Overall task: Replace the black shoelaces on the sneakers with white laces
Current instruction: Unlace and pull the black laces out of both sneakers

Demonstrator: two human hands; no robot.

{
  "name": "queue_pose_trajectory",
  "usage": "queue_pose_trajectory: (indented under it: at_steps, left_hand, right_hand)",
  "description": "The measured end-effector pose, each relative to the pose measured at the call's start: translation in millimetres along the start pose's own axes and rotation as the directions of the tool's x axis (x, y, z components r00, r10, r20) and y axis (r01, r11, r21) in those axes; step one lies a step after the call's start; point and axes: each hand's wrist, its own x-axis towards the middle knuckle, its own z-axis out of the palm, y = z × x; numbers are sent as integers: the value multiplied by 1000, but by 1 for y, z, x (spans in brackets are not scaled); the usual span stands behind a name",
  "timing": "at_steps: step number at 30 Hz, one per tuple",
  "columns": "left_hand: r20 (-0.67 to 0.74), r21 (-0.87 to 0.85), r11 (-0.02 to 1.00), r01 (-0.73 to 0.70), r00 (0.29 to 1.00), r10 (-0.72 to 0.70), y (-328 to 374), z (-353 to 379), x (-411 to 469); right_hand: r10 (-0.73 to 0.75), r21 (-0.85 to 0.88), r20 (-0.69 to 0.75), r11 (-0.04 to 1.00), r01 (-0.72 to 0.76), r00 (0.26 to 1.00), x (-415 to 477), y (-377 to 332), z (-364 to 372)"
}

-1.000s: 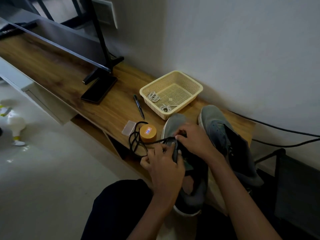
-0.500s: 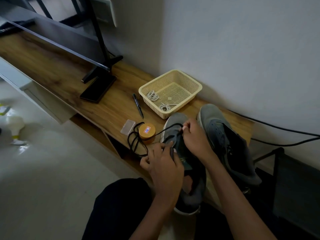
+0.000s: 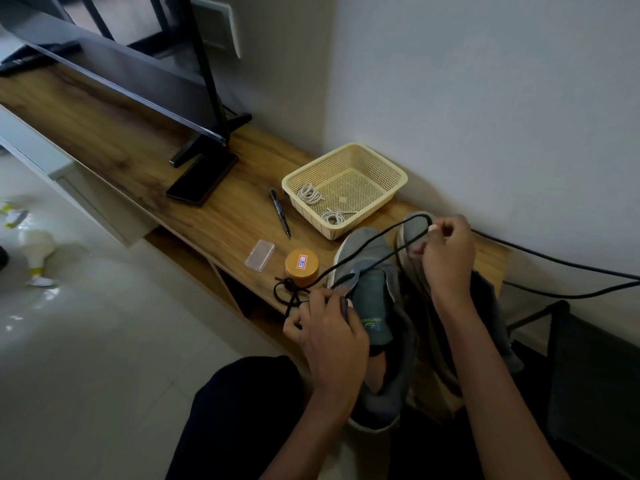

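Note:
Two grey sneakers lie toe-away on the wooden shelf; the left sneaker [image 3: 372, 289] has its tongue exposed, the right sneaker [image 3: 414, 233] is partly hidden behind my right hand. My right hand [image 3: 446, 258] pinches a loop of black shoelace [image 3: 388, 233] raised over the toes. My left hand [image 3: 325, 323] grips the left sneaker's side and the lace's bunched loose end. Two coiled white laces [image 3: 310, 194] lie in the cream basket [image 3: 388, 188].
On the shelf [image 3: 225, 216] lie a black pen [image 3: 280, 213], a clear plastic case [image 3: 259, 255], an orange round tin [image 3: 301, 266] and a dark phone [image 3: 202, 178] by a monitor stand. Black cables run along the wall at right. A chair stands lower right.
My right hand has lifted up and to the right, drawing a long loop of black lace out of the left sneaker. My left hand stays on the shoe's side.

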Motion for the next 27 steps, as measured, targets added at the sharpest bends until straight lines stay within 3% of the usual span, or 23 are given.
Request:
queue_pose_trajectory:
  at_steps: [3,6,8,10,12,22,27]
  left_hand:
    - [17,-33,998,48,999,-47,-1,1,2]
    - [20,-38,998,48,999,-47,0,1,1]
    - [19,-36,999,42,999,-41,0,2,1]
    - [28,-35,998,45,999,-44,0,2,1]
    - [27,-36,998,47,999,-46,0,2,1]
    - [-28,-31,998,61,998,-62,1,5,0]
    - [-36,-27,998,54,998,-55,2,5,0]
  right_hand:
    - [-202,-341,112,912,229,973,-2,7,-2]
    - [-279,-415,162,851,322,946,-15,2,0]
    - [-366,-450,296,761,467,882,-20,1,6]
    - [-324,-497,500,653,572,803,-23,6,13]
    - [-235,-523,608,600,605,758,-28,9,18]
    - [-256,-598,577,515,615,775,-41,12,29]
    - [-290,-558,408,672,488,866,-37,16,30]
